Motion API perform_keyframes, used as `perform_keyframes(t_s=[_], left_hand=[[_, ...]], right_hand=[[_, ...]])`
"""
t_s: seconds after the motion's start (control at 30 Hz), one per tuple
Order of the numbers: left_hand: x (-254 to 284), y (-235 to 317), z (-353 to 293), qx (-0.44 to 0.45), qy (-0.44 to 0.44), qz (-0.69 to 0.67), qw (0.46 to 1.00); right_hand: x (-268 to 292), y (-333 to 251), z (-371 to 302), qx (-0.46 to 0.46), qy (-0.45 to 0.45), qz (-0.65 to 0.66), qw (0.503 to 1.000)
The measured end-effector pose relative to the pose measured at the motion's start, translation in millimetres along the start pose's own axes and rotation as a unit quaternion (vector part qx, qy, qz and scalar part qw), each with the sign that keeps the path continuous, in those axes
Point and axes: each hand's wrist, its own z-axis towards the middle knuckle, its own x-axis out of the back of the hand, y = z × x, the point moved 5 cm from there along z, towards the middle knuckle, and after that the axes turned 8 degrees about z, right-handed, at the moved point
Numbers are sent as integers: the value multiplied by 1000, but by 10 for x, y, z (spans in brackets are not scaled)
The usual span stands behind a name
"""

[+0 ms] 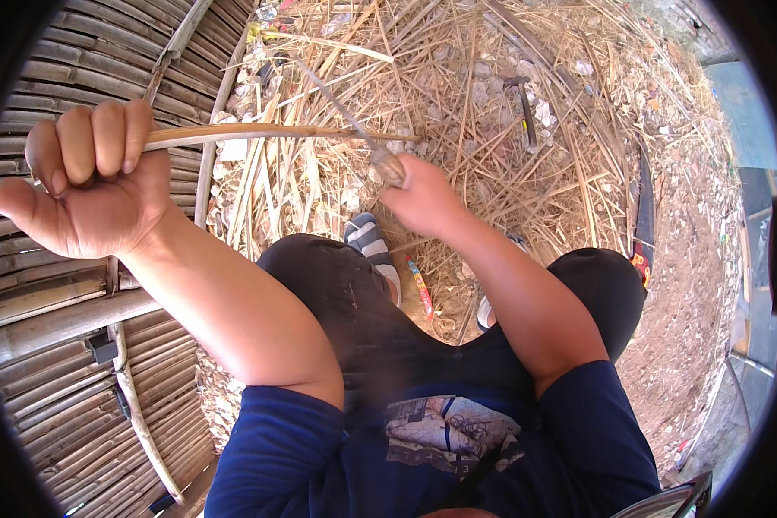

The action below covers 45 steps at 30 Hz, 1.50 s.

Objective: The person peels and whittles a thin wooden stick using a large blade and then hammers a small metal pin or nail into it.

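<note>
Our left hand (99,194) is wrapped round the strip (233,132) and our right hand (425,197) clenches the knife (341,105), so we should keep strokes shallow and clear of our knees (597,281).

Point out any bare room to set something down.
Mostly bare dirt lies between the saw and the blue panel. It's crowded around the hammer and beyond the right hand, thick with strips.
</note>
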Motion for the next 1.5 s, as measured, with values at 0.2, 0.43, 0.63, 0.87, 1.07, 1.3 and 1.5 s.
perform_keyframes(t_s=[0.2, 0.43, 0.63, 0.87, 1.07, 1.3, 1.5], left_hand=[[33, 45, -15, -28, 37, 55, 997], [-66, -33, 6, -22, -35, -3, 999], [13, 11, -7, -9, -23, -21, 999], [69, 47, -9, -20, 52, 39, 998], [38, 28, 3, -21, -22, 6, 1000], [-62, 60, 7, -42, 63, 85, 994], [-54, 94, 67, -49, 103, 52, 992]], right_hand=[[-107, 26, 39, 69, -33, 43, 996], [80, 863, 152, -54, 22, -24, 998], [-43, 126, -8, 52, 14, 1, 999], [-120, 783, 33, 24, 78, -45, 996], [187, 1682, -2, -171, 81, -178, 966], [121, 991, 86, -113, 100, 19, 988], [99, 669, 202, -52, 121, 118, 984]])
